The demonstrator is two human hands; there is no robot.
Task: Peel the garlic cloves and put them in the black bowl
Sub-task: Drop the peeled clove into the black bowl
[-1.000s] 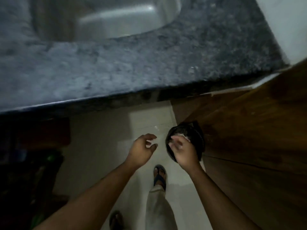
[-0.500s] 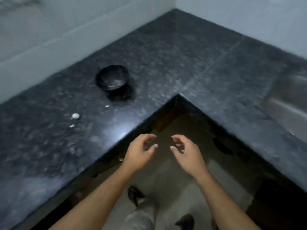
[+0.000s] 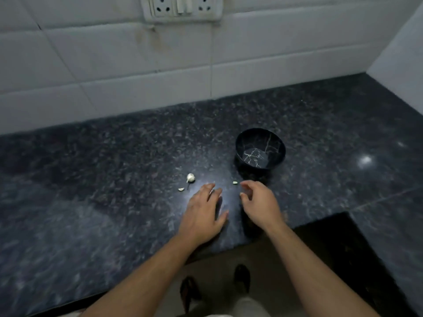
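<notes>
The black bowl [image 3: 260, 148] stands on the dark desk [image 3: 91, 179], well back from its front edge. The garlic bulb [image 3: 190, 177] and two loose cloves [image 3: 181, 189] lie left of the bowl. Nearer than the bowl, left hand [image 3: 202, 216] and right hand [image 3: 259, 203] hover, each grip loosely apart, holding nothing.

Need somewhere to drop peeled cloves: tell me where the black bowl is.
In the head view the black bowl stands on the counter, right of centre, just beyond the right hand.
</notes>
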